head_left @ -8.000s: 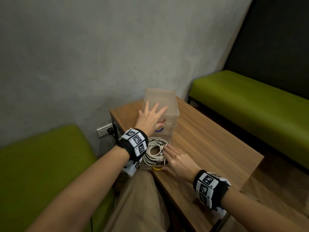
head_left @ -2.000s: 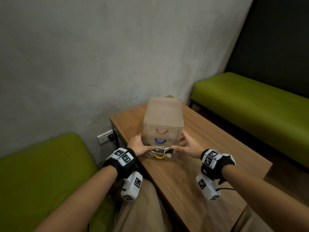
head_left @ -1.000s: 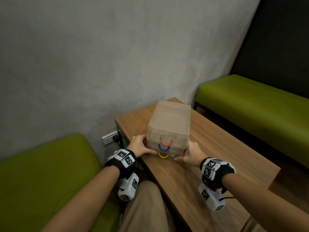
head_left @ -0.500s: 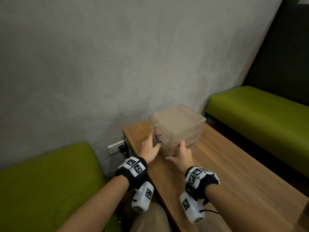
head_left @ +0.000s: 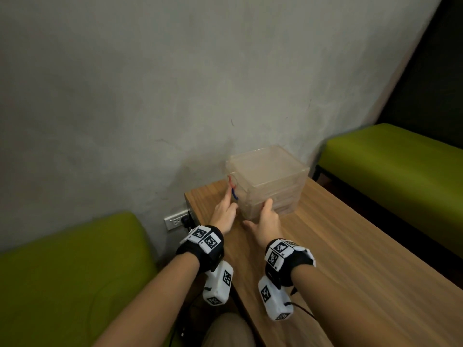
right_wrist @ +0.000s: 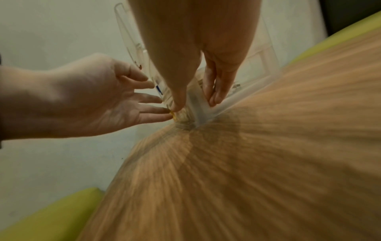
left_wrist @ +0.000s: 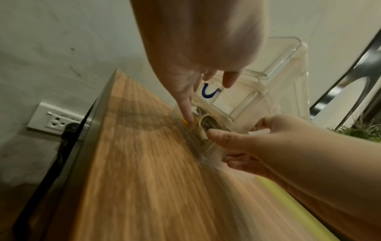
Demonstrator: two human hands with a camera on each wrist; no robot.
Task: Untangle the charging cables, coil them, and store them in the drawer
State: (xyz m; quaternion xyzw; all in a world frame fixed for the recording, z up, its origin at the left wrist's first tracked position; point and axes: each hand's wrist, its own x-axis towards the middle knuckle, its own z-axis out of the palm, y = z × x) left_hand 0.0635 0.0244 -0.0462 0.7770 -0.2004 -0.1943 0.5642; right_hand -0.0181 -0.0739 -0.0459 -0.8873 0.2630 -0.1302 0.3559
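Note:
A translucent drawer unit [head_left: 270, 176] stands on the wooden table [head_left: 350, 259] close to the wall, its front turned left. All its drawers are shut. Coiled white cables [left_wrist: 203, 125] show through the bottom drawer, behind its yellow handle [left_wrist: 185, 122]. Above that handle are a blue handle [head_left: 234, 194] and a red handle [head_left: 229, 182]. My left hand [head_left: 225, 210] has straight fingers, and one fingertip presses the bottom drawer's front at the yellow handle. My right hand [head_left: 266, 215] straddles the near corner, thumb on the front and straight fingers flat on the side.
A wall outlet [head_left: 175, 220] with a black plug sits just left of the table's corner. Green benches stand at the left [head_left: 62, 271] and right [head_left: 400, 176]. The grey wall is right behind the unit. The table stretches toward me and to the right.
The bottom drawer with the cables was pushed shut. Both hands then slid the unit back toward the wall and turned its front to the left.

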